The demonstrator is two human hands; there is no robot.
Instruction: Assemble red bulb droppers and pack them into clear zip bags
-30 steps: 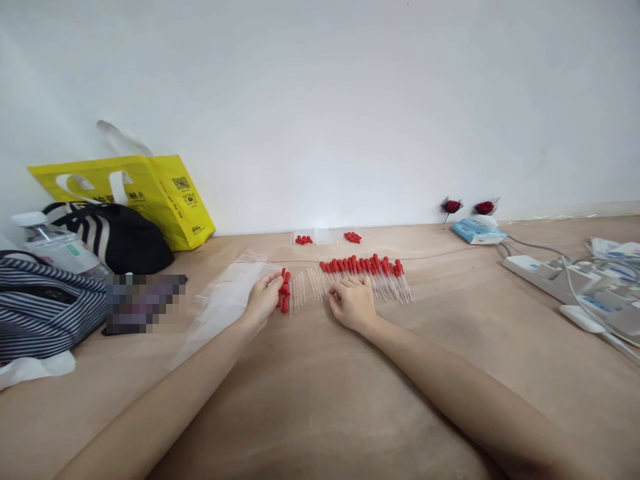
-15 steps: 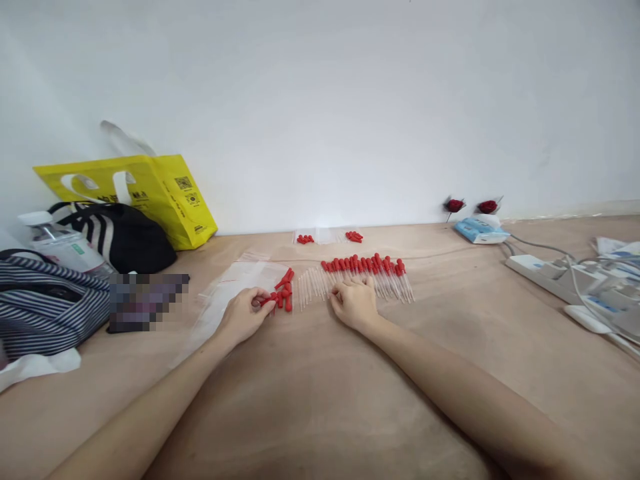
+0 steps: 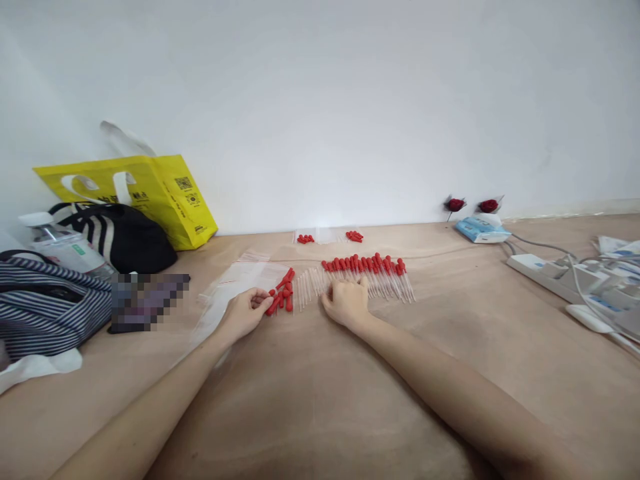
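Observation:
At the left edge of a small pile of red rubber dropper bulbs [image 3: 287,297], my left hand [image 3: 247,312] has thumb and fingers pinched together, closed on a red bulb at the fingertips. My right hand [image 3: 349,301] rests on the table with its fingers curled over thin clear glass tubes [image 3: 311,285]. Its fingertips point away from me, and whatever they grip is hidden. Just beyond that hand lies a row of droppers with red bulbs [image 3: 367,265], their clear tubes pointing towards me. Clear plastic zip bags [image 3: 237,283] lie flat beside my left hand.
Against the wall lies another clear bag with red bulbs [image 3: 355,237]. A yellow bag [image 3: 187,207], a black bag [image 3: 143,237], a striped pouch [image 3: 55,307] and a plastic bottle [image 3: 70,247] crowd the left. Tissues [image 3: 481,230] and a power strip [image 3: 550,277] are on the right.
My right hand has shifted slightly left, and its fingers are more curled. My left fingertips have closed up at the edge of the bulb pile, where some bulbs have moved a little.

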